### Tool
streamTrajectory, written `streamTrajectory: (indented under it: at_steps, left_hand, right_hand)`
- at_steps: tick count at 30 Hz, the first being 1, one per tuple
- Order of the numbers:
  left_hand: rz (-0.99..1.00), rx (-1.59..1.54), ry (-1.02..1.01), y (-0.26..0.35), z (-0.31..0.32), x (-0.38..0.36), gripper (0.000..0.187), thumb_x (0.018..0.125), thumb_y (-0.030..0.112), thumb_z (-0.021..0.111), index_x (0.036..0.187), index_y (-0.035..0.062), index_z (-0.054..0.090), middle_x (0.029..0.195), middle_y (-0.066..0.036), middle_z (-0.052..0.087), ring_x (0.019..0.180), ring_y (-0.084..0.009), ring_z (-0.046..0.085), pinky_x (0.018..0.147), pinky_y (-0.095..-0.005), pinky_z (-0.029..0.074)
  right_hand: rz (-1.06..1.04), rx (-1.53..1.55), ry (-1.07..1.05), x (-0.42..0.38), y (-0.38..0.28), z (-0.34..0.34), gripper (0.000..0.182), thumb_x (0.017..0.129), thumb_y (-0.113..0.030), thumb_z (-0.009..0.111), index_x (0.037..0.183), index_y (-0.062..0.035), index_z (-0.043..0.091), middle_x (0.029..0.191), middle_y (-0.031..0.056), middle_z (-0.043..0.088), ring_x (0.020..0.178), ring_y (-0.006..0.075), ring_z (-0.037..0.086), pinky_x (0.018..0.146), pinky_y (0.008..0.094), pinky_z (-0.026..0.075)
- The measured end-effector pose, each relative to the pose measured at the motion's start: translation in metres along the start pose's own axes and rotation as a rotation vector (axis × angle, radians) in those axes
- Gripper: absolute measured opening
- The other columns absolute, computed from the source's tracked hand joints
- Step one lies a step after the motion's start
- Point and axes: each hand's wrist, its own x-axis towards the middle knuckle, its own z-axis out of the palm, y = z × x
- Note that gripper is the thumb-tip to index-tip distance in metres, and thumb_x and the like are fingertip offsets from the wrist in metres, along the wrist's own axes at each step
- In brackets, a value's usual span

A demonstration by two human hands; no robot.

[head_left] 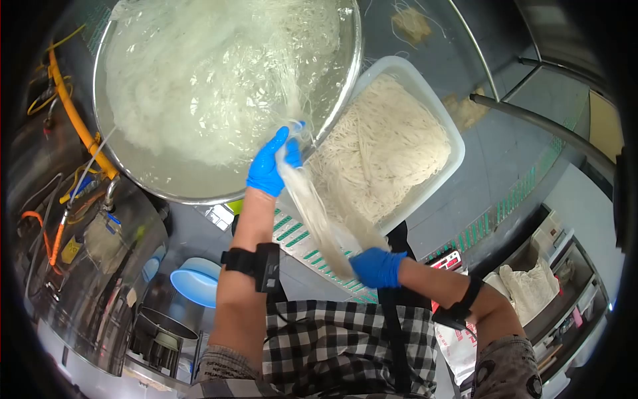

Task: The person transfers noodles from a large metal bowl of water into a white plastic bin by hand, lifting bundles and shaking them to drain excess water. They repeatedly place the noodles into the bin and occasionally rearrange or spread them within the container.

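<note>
My left hand, in a blue glove, is closed round a bundle of long pale noodles at the rim of a large round metal basin. From there the bundle hangs down to my right hand, also blue-gloved and closed on it in front of my apron. Strands lead from my left hand back into the basin, where a mass of translucent noodles lies in water. Beside the basin, a pale plastic tub holds a heap of whitish noodles, partly behind the stretched bundle.
A blue basin stands low on the left, near an orange hose and metal equipment. Metal rails cross the upper right. Shelving with cloth and items is at the right. Scraps of noodles lie on the grey floor.
</note>
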Motion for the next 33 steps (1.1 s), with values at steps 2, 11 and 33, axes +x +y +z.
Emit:
streamTrajectory:
  at_steps: [2,11,33]
  left_hand:
    - [0.099,0.492,0.059,0.003,0.032,-0.015,0.041,0.081,0.025,0.047,0.112,-0.0024,0.041,0.063,0.000,0.048,0.052,-0.0071,0.045,0.047,-0.0183,0.036]
    - [0.141,1.550,-0.357,-0.168,0.031,-0.078,0.025,0.073,0.019,0.054,0.092,0.0028,0.053,0.084,-0.016,0.055,0.076,-0.0293,0.054,0.063,-0.0377,0.043]
    - [0.007,1.845,-0.071,-0.177,-0.008,-0.041,0.025,0.076,0.025,0.049,0.087,0.0024,0.050,0.074,-0.020,0.054,0.070,-0.0322,0.054,0.060,-0.0413,0.042]
  right_hand:
    - [0.148,-0.264,0.138,0.011,0.045,0.011,0.032,0.073,-0.029,0.053,0.090,-0.0019,0.052,0.099,0.0171,0.052,0.088,0.0292,0.050,0.076,0.0373,0.040]
    - [-0.093,1.769,0.435,0.057,0.040,-0.131,0.035,0.082,-0.031,0.044,0.109,-0.0104,0.050,0.088,0.0074,0.056,0.067,0.0110,0.051,0.060,0.0230,0.043]
    - [0.153,-0.093,1.039,0.044,0.123,-0.246,0.059,0.074,-0.022,0.055,0.124,-0.0143,0.027,0.122,0.0175,0.033,0.110,0.0297,0.037,0.089,0.0360,0.033]
